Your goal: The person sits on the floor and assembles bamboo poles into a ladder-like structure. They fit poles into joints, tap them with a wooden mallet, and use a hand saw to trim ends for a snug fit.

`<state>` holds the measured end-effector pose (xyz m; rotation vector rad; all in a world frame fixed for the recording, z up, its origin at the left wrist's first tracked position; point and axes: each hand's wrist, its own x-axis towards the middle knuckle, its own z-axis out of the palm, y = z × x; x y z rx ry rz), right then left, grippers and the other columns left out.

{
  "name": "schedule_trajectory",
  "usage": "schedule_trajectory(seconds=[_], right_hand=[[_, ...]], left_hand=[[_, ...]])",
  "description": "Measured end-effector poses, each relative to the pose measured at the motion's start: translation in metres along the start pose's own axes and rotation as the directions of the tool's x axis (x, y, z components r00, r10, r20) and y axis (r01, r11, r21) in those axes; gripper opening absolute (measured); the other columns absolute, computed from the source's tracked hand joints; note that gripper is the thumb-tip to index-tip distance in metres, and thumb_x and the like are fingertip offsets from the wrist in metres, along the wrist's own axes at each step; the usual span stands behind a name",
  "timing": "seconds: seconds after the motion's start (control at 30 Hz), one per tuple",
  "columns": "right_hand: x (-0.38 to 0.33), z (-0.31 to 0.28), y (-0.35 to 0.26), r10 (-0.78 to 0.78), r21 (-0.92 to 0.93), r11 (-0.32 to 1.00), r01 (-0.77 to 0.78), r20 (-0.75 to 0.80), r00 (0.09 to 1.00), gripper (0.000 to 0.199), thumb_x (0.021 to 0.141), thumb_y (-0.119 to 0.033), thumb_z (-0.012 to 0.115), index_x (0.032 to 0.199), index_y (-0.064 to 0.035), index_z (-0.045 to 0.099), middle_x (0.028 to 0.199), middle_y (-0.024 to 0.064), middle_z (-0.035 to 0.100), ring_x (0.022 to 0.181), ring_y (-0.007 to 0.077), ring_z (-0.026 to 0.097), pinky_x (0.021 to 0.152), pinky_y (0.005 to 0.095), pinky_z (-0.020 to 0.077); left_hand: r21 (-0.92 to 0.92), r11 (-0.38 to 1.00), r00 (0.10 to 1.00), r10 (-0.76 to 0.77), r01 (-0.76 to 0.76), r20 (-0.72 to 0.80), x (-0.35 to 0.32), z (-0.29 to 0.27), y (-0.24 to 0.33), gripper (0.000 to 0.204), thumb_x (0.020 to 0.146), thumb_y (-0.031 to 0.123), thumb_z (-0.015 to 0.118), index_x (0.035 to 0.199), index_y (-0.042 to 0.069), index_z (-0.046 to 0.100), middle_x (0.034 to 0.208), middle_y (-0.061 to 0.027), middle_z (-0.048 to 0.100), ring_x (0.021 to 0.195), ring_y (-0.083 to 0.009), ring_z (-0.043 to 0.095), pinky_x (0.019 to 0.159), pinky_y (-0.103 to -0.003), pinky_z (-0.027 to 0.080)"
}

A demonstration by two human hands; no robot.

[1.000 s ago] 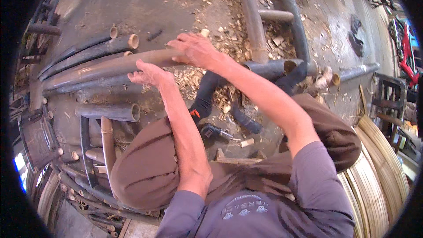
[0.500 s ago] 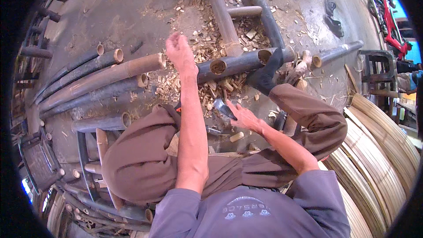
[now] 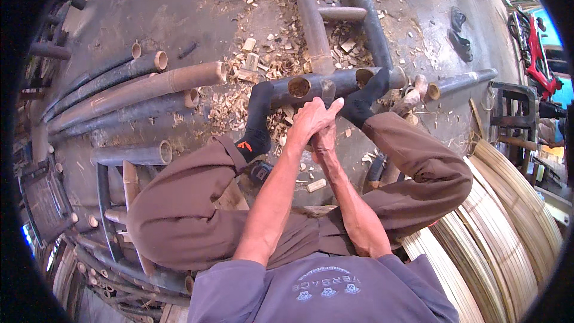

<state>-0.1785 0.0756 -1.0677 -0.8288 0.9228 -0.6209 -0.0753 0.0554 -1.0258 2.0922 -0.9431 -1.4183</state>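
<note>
Both hands meet in one grip — the left hand [image 3: 308, 121] wraps over the right hand [image 3: 326, 139], and what they hold stays hidden. Just beyond, a dark bamboo pole [image 3: 335, 84] lies across the floor [image 3: 155, 12] under both socked feet — wood chips [image 3: 263, 66] scattered around it.

Grey concrete floor [image 3: 179, 0] strewn with pale wood chips [image 3: 263, 60]. At left, long bamboo poles [image 3: 131, 87] lying side by side, cut ends pointing right, one short pole [image 3: 134, 154] below them. At top, a ladder-like frame of dark poles [image 3: 341, 15]. Farther right, a pair of dark sandals [image 3: 459, 30] and a red machine [image 3: 535, 48] at the rim. At lower right, a curved stack of pale split bamboo strips [image 3: 502, 227].
</note>
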Motion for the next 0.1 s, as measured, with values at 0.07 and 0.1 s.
schedule_trajectory(seconds=[0.07, 0.1], right_hand=[[0.0029, 0.0022, 0.0102, 0.116, 0.046, 0.992, -0.118, 0.036, 0.993, 0.094, 0.086, -0.035, 0.076, 0.158, -0.0208, 0.017, 0.151, 0.0066, 0.035, 0.129, 0.0166, 0.045, 0.103, 0.0315, 0.0408], [0.003, 0.0012, 0.0141, 0.129, 0.047, 0.99, -0.13, 0.03, 0.991, 0.094, 0.086, -0.035, 0.076, 0.158, -0.0208, 0.017, 0.151, 0.0066, 0.035, 0.129, 0.0166, 0.045, 0.103, 0.0315, 0.0408]], left_hand=[[0.026, 0.999, 1.0, -0.02, 0.02, -0.001, 0.0009, -0.0041, -0.0079, 0.094, 0.082, 0.074, 0.051, 0.116, -0.013, 0.06, 0.114, -0.0359, 0.062, 0.111, -0.0467, 0.061, 0.095, -0.051, 0.048], [0.039, 0.999, 1.0, -0.029, 0.029, -0.001, 0.0019, -0.0061, -0.0123, 0.093, 0.082, 0.073, 0.052, 0.115, -0.014, 0.06, 0.113, -0.0356, 0.062, 0.111, -0.0464, 0.061, 0.095, -0.05, 0.048]])
